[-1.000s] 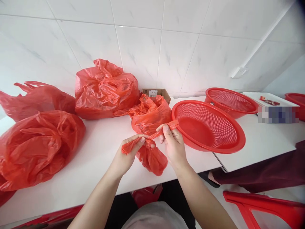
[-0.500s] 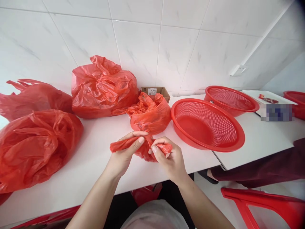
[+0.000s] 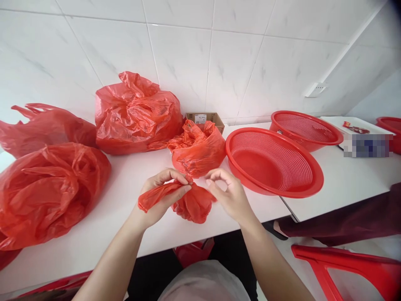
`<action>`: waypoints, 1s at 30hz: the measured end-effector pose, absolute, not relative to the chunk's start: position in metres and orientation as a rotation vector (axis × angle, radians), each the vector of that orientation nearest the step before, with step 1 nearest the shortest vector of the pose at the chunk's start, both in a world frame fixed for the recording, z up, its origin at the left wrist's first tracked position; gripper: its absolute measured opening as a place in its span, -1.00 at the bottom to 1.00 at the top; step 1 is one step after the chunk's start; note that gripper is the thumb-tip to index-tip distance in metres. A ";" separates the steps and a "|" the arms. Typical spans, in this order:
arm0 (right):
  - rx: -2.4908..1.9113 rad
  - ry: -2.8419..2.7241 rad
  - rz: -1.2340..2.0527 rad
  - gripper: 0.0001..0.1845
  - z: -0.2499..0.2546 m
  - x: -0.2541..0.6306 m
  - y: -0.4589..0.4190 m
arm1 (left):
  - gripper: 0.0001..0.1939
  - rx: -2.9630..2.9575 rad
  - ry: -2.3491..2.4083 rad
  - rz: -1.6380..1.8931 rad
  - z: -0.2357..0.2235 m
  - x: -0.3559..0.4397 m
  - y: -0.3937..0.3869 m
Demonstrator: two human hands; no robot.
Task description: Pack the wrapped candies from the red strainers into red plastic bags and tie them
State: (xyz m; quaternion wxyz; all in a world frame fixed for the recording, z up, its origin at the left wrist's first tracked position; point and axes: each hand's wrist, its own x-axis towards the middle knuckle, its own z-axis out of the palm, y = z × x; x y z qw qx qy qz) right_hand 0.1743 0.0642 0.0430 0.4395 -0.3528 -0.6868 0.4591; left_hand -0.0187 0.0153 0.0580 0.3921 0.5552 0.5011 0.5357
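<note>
My left hand point(image 3: 158, 196) is closed on a small red plastic bag point(image 3: 196, 205), thumb and fingertips pinching its gathered top. One twisted end of the bag lies across the left palm, and the rounded body hangs just above the white table. To the right of it is my right hand point(image 3: 230, 194), with thumb and fingers curved and a gap between them; nothing shows in its grasp. A corner of the bag reaches close to the right thumb. Whatever is inside the bag cannot be made out.
Several larger red plastic bags point(image 3: 138, 117) stand on the left, and a smaller open red bag point(image 3: 200, 152) lies ahead, before a cardboard box point(image 3: 216, 119). Two red colanders point(image 3: 272, 163) sit on the right. A red stool point(image 3: 341, 259) and a person's trouser leg point(image 3: 338, 221) are lower right.
My right hand has let go of its end of the bag and moved slightly right and up. My left hand keeps its pinch, and the bag's body now shows more fully.
</note>
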 end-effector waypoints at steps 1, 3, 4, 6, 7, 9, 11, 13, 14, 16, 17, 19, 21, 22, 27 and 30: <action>-0.842 -1.716 1.090 -0.94 0.046 0.175 0.067 | -0.89 1.432 1.260 1.332 0.060 -0.019 0.014; -0.732 -1.770 1.084 -0.80 0.050 0.172 0.071 | -0.82 1.476 1.192 1.273 0.063 -0.020 0.014; -0.674 -1.799 1.106 -0.77 0.051 0.169 0.072 | -0.79 1.496 1.154 1.258 0.064 -0.020 0.014; -0.587 -1.818 1.132 -0.78 0.050 0.162 0.073 | -0.74 1.501 1.097 1.240 0.065 -0.019 0.016; -0.568 -1.801 1.124 -0.79 0.048 0.158 0.072 | -0.73 1.500 1.089 1.253 0.063 -0.018 0.018; -0.560 -1.755 1.090 -0.79 0.043 0.149 0.069 | -0.74 1.559 1.139 1.357 0.058 -0.016 0.022; -0.582 -1.722 1.029 -0.79 0.039 0.141 0.064 | -0.76 1.700 1.262 1.531 0.048 -0.012 0.027; -0.619 -1.667 0.989 -0.80 0.037 0.135 0.058 | -0.74 1.826 1.372 1.695 0.038 -0.008 0.031; -0.630 -1.627 1.004 -0.81 0.037 0.133 0.056 | -0.72 1.859 1.401 1.752 0.034 -0.006 0.032; -0.623 -1.531 1.137 -0.82 0.039 0.133 0.055 | -0.70 1.882 1.425 1.836 0.030 -0.004 0.033; -0.601 -1.485 1.253 -0.84 0.040 0.134 0.057 | -0.69 1.902 1.437 1.863 0.031 -0.005 0.033; -0.545 -1.422 1.501 -0.85 0.045 0.140 0.063 | -0.72 1.990 1.443 1.859 0.039 -0.009 0.032; -0.507 -1.403 1.676 -0.81 0.051 0.147 0.071 | -0.79 2.152 1.422 1.731 0.055 -0.017 0.033; -0.507 -1.416 1.725 -0.79 0.056 0.150 0.075 | -0.83 2.239 1.405 1.635 0.066 -0.022 0.034; -0.599 -1.676 1.812 -0.78 0.087 0.160 0.085 | -0.91 2.730 1.173 1.129 0.117 -0.045 0.040; -0.657 -1.959 1.635 -0.88 0.105 0.162 0.080 | -0.92 2.885 1.036 0.917 0.133 -0.052 0.039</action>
